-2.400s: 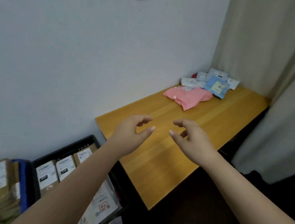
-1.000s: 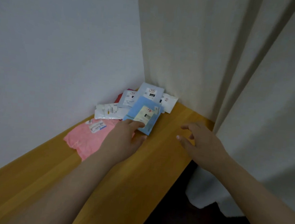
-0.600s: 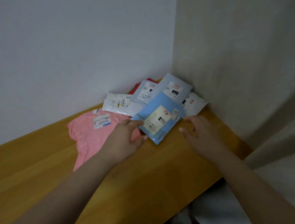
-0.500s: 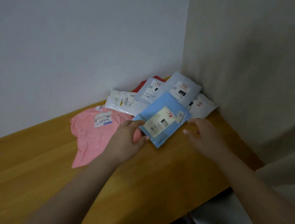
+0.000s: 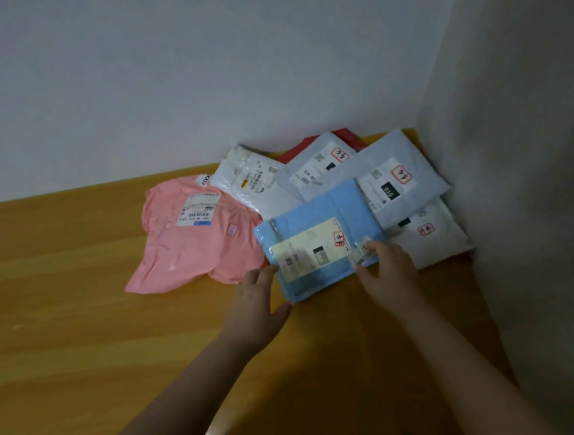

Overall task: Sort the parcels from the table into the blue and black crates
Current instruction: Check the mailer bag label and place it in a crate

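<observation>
While the blue parcel (image 5: 314,243) lies atop the pile in the table's (image 5: 66,303) far corner, the left hand (image 5: 257,309) pinches its near corner and the right hand (image 5: 389,271) grips its right edge. Beside it lie a pink parcel (image 5: 187,244) and pale grey ones (image 5: 402,178).

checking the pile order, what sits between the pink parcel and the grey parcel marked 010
In the head view, the blue parcel held by both hands and a white parcel lie between the pink parcel and the grey 010 parcel.
</observation>
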`<state>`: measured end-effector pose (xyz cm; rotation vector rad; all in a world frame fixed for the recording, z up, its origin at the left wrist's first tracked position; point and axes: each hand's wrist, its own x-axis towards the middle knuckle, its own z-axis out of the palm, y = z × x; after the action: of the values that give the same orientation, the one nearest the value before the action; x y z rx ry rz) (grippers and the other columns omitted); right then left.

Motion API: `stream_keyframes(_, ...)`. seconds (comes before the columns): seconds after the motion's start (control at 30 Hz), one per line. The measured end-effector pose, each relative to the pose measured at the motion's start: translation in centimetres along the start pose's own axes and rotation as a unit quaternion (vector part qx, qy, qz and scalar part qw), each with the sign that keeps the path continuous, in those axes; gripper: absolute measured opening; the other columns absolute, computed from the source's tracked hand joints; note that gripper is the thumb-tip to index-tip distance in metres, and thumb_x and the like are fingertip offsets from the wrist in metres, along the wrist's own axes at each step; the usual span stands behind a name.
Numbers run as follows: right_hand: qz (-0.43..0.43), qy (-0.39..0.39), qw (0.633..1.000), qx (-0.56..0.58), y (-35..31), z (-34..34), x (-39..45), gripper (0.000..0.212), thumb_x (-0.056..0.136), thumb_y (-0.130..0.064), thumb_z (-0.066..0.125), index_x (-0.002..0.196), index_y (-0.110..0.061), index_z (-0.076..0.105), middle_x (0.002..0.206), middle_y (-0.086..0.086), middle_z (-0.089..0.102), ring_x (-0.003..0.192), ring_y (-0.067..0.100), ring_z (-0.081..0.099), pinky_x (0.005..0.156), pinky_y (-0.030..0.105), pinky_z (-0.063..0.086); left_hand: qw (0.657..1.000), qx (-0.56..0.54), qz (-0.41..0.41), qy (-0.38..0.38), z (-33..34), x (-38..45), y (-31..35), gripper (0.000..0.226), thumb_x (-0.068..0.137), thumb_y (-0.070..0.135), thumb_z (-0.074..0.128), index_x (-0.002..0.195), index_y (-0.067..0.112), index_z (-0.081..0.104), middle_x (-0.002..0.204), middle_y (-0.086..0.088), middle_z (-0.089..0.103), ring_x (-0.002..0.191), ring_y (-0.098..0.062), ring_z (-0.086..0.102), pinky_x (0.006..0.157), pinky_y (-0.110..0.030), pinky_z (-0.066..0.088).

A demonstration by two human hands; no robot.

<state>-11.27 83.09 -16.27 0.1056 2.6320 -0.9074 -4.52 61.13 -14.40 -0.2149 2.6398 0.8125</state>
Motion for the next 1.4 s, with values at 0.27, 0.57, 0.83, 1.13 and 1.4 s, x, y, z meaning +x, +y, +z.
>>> stream_keyframes(0.27,0.004,-0.04,0.999,0.019,0.6,-0.4,4.4,0.081,0.086,-0.032,0.07,0.15,-0.014,0.024,0.146,0.013,0.036,0.131,0.031,0.036,0.103,0.047,0.041,0.992,-0.068,-0.099,-0.035,1.8,2.8,-0.4,0.063,0.091,0.031,0.064,0.144,0.019,0.032,0.145,-0.01,0.041,0.13,-0.024,0.042,0.099,-0.03,0.038)
stream_keyframes(0.57,0.058,-0.03,0.994,0.088,1.3,1.3,3.9,0.075,0.08,-0.029,0.077,0.139,-0.013,0.035,0.131,0.01,0.045,0.12,0.025,0.05,0.09,0.045,0.054,0.98,-0.173,-0.084,0.056,1.6,3.7,-0.6,0.073,0.084,0.027,0.069,0.143,0.017,0.029,0.127,-0.01,0.051,0.116,-0.028,0.053,0.091,-0.047,0.053)
stream_keyframes(0.83,0.049,-0.08,0.982,0.164,-0.6,1.0,0.4,0.057,0.085,-0.022,0.073,0.125,-0.015,0.033,0.109,-0.001,0.056,0.096,0.011,0.06,0.068,0.015,0.053,0.952,-0.231,-0.042,0.197,-5.1,2.0,-1.4,0.043,0.092,0.014,0.064,0.132,0.016,0.051,0.115,0.003,0.058,0.1,-0.018,0.059,0.078,-0.03,0.053)
stream_keyframes(1.13,-0.08,-0.101,0.989,0.076,-9.1,3.4,-5.4,0.066,0.093,-0.039,0.06,0.148,-0.017,0.031,0.148,0.001,0.04,0.137,0.021,0.039,0.111,0.041,0.036,0.958,-0.21,0.12,0.156,-14.3,-5.7,-6.6,0.03,0.093,0.003,0.06,0.114,0.025,0.063,0.109,0.021,0.066,0.099,0.01,0.059,0.077,-0.009,0.047)
stream_keyframes(1.4,-0.141,-0.093,0.966,0.194,-20.5,13.4,-12.3,0.015,0.1,-0.019,0.051,0.092,-0.007,0.053,0.089,0.014,0.061,0.082,0.019,0.053,0.075,0.039,0.044,0.874,-0.333,0.004,0.355,-17.9,-16.1,-17.4,0.071,0.088,0.013,0.069,0.147,0.022,0.03,0.127,0.005,0.051,0.087,-0.004,0.062,0.071,-0.018,0.05)
